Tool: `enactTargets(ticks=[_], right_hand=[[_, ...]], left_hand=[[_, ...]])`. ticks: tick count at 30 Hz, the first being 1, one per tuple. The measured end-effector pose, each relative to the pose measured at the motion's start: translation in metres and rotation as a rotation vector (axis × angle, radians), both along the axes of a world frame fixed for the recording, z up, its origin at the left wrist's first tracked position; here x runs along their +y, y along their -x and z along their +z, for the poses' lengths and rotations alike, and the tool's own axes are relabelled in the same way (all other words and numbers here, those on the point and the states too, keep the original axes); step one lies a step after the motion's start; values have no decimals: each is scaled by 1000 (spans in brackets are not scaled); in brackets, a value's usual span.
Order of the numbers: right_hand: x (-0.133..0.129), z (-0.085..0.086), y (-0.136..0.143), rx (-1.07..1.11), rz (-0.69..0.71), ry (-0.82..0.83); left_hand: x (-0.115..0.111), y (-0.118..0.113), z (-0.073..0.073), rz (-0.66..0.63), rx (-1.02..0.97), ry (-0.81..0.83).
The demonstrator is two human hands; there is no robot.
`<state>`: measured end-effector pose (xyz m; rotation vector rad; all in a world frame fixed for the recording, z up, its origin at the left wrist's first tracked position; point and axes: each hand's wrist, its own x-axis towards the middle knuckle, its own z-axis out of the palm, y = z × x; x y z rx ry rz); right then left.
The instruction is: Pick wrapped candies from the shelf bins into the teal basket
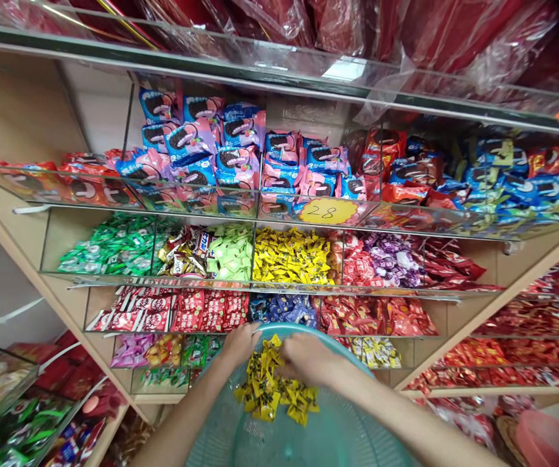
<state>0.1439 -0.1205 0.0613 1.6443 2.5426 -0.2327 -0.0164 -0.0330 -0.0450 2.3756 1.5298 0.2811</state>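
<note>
A teal plastic basket (286,447) with a perforated wall is in front of me, below the shelves. My left hand (241,344) has its fingers closed over the far left part of the basket's rim. Yellow-wrapped candies (260,395) with dark print lie in a loose pile inside. Over the right side of that pile, my right hand (303,357) is curled closed among the wrappers, its fingertips mostly hidden. More candies in the same yellow wrappers (292,256) fill a shelf compartment straight ahead, above the basket.
Clear-fronted shelves hold green packets (114,250), purple candies (393,259), red packets (211,310) and blue-and-pink cookie packs (189,139). A yellow tag (327,211) reads 28. A pink basin (549,438) is at lower right; a green-packet bin (17,425) is at lower left.
</note>
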Motion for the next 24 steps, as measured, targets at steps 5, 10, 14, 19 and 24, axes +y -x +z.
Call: enactTargets(ticks=[5,10,14,19,24], right_hand=[[47,81,-37,216,-81,-383],[100,95,-69,135,-229,-497],[119,83,-73,49,-260,-437],[123,76,-71,22,-258,-430],[128,77,-73,41,-249,-430]], left_hand=[[-1,0,3,-5,-15,43],[-3,0,5,16,-21,65],[-4,1,6,18,-31,53],[-3,1,6,13,-30,62],[-2,1,6,7,-47,66]])
